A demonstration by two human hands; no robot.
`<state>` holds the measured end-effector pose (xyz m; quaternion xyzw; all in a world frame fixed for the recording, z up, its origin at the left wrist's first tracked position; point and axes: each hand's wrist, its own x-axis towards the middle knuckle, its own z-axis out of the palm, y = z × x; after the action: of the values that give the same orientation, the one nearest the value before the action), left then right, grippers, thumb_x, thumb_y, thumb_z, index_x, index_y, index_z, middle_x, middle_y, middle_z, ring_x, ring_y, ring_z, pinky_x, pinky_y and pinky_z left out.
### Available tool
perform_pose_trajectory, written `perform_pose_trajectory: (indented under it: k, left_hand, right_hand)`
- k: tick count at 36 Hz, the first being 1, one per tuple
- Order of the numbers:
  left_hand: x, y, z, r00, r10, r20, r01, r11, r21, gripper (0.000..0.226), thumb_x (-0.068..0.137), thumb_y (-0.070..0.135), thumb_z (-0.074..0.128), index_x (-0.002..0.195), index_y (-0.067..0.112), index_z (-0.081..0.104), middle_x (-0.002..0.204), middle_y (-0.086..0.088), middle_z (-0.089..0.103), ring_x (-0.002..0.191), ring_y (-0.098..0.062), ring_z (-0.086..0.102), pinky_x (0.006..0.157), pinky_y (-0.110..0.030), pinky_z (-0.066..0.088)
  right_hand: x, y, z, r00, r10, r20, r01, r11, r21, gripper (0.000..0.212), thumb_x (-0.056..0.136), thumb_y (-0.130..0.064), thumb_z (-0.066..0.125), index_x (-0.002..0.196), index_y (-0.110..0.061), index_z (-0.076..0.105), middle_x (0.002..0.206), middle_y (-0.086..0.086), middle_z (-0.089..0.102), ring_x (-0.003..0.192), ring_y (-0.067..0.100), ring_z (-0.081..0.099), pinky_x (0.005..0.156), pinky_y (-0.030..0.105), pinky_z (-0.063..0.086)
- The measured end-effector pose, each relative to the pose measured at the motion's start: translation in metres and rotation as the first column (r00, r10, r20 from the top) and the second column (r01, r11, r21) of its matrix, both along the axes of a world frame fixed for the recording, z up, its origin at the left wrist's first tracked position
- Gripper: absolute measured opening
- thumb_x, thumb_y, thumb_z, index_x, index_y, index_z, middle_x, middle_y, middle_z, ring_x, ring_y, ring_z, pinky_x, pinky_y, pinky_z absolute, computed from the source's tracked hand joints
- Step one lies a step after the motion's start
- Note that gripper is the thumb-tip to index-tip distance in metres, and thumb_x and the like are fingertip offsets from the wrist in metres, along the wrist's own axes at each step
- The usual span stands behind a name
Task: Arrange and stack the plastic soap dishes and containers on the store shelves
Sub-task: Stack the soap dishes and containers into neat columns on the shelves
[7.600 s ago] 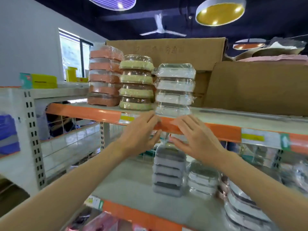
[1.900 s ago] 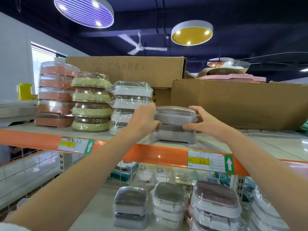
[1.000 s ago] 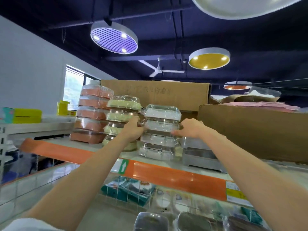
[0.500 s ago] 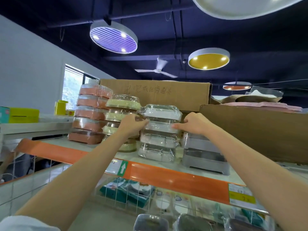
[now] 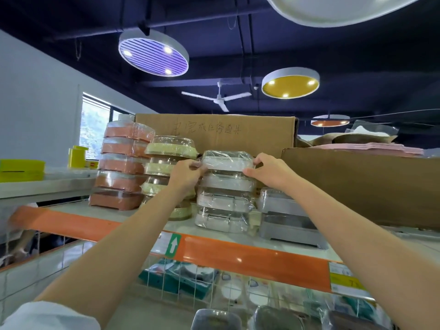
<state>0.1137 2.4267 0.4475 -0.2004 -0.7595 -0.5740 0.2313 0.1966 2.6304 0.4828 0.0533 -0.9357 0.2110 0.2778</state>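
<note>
— Gripping the top white soap dish [image 5: 227,160] from both ends, is that right?

— Yes. The left hand [image 5: 184,176] pinches its left end, fingers curled against the plastic wrap, and the right hand [image 5: 267,170] pinches its right end, thumb low at the front and fingers arched over the top edge. The dish sits squarely between the 2 hands.

— Where is it on the shelf [image 5: 238,254]?

— It tops the white stack [image 5: 225,201] of 4 wrapped dishes, near the shelf's orange front edge. I cannot tell whether it rests fully on the dish below or is slightly raised.

— How are the arms held?

— Both forearms reach up and forward from the bottom corners of the view, converging on the stack, wrists roughly level with the top dish.

— Which way does the dish run?

— Its long axis runs left to right, parallel to the shelf's front edge, lid up and level.

— And its neighbours?

— Just left stands the green stack [image 5: 166,167], partly hidden by the left hand, then the terracotta stack [image 5: 123,165] farther left. Just right, 2 grey dishes [image 5: 285,215] are stacked, touching or nearly touching the white stack. Cardboard boxes [image 5: 357,184] line the shelf's back edge.
</note>
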Motion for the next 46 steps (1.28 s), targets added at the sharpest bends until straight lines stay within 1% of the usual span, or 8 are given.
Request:
perform_pose_trajectory:
  k: [8,13,19,24,32,36,40,46]
  left_hand:
    - [0.003,-0.001,-0.001,0.999,0.024,-0.026,-0.025,0.997,-0.070,0.029,0.090,0.026,0.064,0.109,0.005,0.063,0.104,-0.016,0.068,0.100,-0.033,0.063,0.093,-0.047,0.050]
    - [0.024,-0.004,-0.004,0.973,0.188,-0.134,-0.216,0.945,-0.244,0.043,0.094,0.032,0.056,0.124,0.001,0.053,0.117,-0.011,0.062,0.110,-0.026,0.057,0.091,-0.033,0.043]
    - [0.050,-0.012,-0.011,0.876,0.316,-0.363,-0.460,0.774,-0.435,0.034,0.095,0.033,0.053,0.111,0.003,0.049,0.101,-0.009,0.052,0.094,-0.023,0.051,0.073,-0.030,0.038]
    - [0.081,-0.007,-0.021,0.820,0.234,-0.523,-0.523,0.679,-0.516,0.034,0.096,0.034,0.049,0.115,0.006,0.052,0.111,-0.010,0.054,0.096,-0.023,0.053,0.079,-0.031,0.046]
    - [0.147,0.009,-0.067,0.752,0.129,-0.647,-0.543,0.677,-0.496,0.024,0.097,0.029,0.048,0.101,0.006,0.055,0.099,-0.007,0.055,0.086,-0.021,0.051,0.073,-0.028,0.042]
    - [0.180,0.004,-0.098,0.759,0.088,-0.645,-0.518,0.682,-0.516,0.020,0.097,0.026,0.050,0.093,0.007,0.056,0.087,-0.003,0.051,0.076,-0.017,0.044,0.065,-0.025,0.031]
    - [0.203,-0.006,-0.133,0.816,0.037,-0.577,-0.440,0.686,-0.579,0.033,0.091,0.032,0.040,0.086,0.006,0.058,0.081,-0.011,0.058,0.069,-0.027,0.053,0.057,-0.034,0.041]
    - [0.203,-0.013,-0.188,0.881,-0.053,-0.470,-0.373,0.535,-0.758,0.025,0.095,0.028,0.051,0.103,0.005,0.059,0.098,-0.010,0.060,0.085,-0.030,0.058,0.068,-0.033,0.039]
  right_hand:
    - [0.003,-0.006,-0.001,0.999,-0.030,0.017,0.030,1.000,0.002,0.033,0.094,-0.039,0.055,0.114,-0.014,0.047,0.092,-0.005,0.054,0.072,0.006,0.049,0.055,0.021,0.035]
    - [0.014,-0.005,-0.003,0.996,-0.088,0.034,0.085,0.993,0.085,0.049,0.091,-0.044,0.057,0.124,-0.009,0.048,0.113,0.004,0.061,0.091,0.018,0.055,0.069,0.029,0.041]
    - [0.045,-0.005,-0.011,0.987,-0.159,-0.015,0.155,0.928,0.338,0.056,0.095,-0.043,0.051,0.137,-0.007,0.038,0.131,0.012,0.054,0.115,0.029,0.054,0.094,0.041,0.045]
    - [0.077,-0.008,-0.025,0.978,-0.152,-0.140,0.205,0.789,0.579,0.062,0.098,-0.048,0.039,0.145,-0.009,0.029,0.140,0.009,0.045,0.128,0.026,0.041,0.102,0.041,0.035]
    - [0.141,-0.014,-0.082,0.979,0.069,-0.191,0.069,0.774,0.630,0.058,0.096,-0.052,0.039,0.137,-0.011,0.040,0.139,0.005,0.044,0.130,0.021,0.039,0.103,0.036,0.032]
    - [0.166,-0.019,-0.119,0.984,0.118,-0.135,0.000,0.753,0.658,0.059,0.095,-0.052,0.043,0.138,-0.012,0.039,0.141,0.004,0.041,0.130,0.021,0.037,0.104,0.035,0.030]
    - [0.183,-0.019,-0.155,0.982,0.182,-0.059,-0.096,0.735,0.671,0.058,0.093,-0.046,0.052,0.134,-0.006,0.048,0.137,0.010,0.048,0.127,0.029,0.044,0.101,0.042,0.037]
    - [0.191,-0.011,-0.205,0.980,0.113,0.161,-0.192,0.724,0.662,0.059,0.094,-0.049,0.046,0.142,-0.014,0.037,0.146,0.003,0.037,0.136,0.021,0.033,0.107,0.038,0.030]
